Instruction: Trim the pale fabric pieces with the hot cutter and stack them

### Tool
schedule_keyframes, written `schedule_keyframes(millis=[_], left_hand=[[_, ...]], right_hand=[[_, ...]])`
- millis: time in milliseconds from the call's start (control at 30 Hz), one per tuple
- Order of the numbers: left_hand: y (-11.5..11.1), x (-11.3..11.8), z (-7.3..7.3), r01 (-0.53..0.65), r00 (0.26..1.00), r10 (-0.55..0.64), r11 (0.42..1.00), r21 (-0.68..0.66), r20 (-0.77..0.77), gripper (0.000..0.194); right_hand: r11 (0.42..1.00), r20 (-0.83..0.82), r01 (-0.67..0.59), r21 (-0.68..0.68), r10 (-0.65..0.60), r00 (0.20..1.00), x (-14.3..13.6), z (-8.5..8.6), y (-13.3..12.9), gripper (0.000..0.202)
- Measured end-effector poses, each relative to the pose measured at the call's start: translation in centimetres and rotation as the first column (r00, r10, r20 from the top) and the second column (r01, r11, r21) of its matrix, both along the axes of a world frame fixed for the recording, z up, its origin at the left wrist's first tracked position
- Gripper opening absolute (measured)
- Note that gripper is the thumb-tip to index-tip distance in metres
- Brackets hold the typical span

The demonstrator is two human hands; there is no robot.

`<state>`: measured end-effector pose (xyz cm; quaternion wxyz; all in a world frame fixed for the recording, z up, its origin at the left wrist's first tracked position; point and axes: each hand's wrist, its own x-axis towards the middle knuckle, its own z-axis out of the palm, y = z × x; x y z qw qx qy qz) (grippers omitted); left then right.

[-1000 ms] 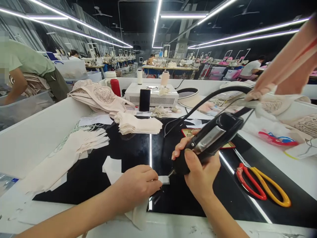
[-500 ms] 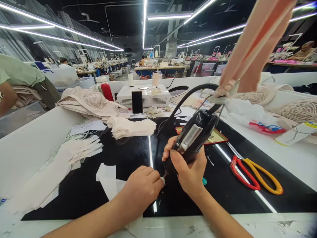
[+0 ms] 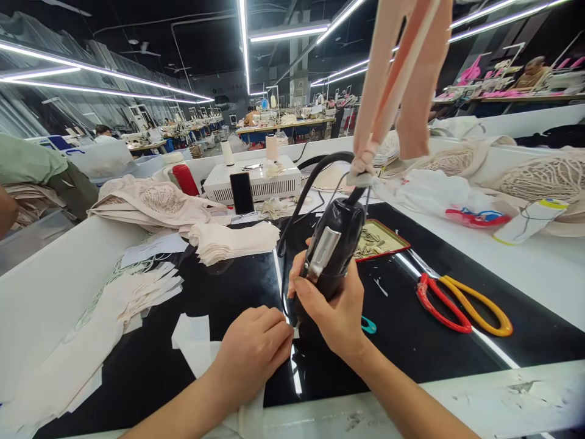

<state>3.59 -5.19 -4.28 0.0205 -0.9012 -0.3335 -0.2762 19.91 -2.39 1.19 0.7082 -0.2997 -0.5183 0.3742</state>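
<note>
Fingers of our right hand (image 3: pixel 336 311) wrap closed around the lower body of the black handheld tool (image 3: pixel 333 244), which tilts nose-down over the near middle of the black tabletop (image 3: pixel 397 347). Our left hand (image 3: pixel 258 341) is curled with its fingers together at a small white scrap (image 3: pixel 297 333); we cannot tell whether it pinches or presses it.

We judge the tool stiff, smooth and moderately heavy, best held low where we have it; the scrap looks light and thin, easiest kept by its edge.

Above, pink cloth strips (image 3: pixel 388 85) are knotted by the tool's top, and a black cable (image 3: pixel 311 186) arches to the left; both could hamper turning it. To the right lie scissors (image 3: pixel 457 299) and, farther, a shallow tray (image 3: pixel 388 252); to the left, white paper pieces (image 3: pixel 194 338) and cloth stacks (image 3: pixel 237 239).
</note>
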Motion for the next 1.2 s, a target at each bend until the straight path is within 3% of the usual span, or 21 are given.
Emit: schedule_keyframes(millis=[267,833,1200], left_hand=[[0.28,-0.05,-0.57,0.02,0.999,-0.02,1.0,-0.011,-0.043,0.027],[0.3,-0.11,-0.38,0.016,0.998,-0.011,0.997,0.078,-0.069,0.031],[0.3,-0.08,-0.4,0.013,0.998,-0.009,0.998,0.061,-0.059,0.033]], right_hand=[[0.999,0.013,0.028,-0.021,-0.028,1.0,-0.01,-0.36,0.2,0.031],[0.998,-0.019,0.059,-0.027,-0.059,0.998,0.11,0.43,0.22,0.036],[0.999,-0.008,0.038,-0.017,-0.038,0.999,0.11,0.27,0.15,0.034]])
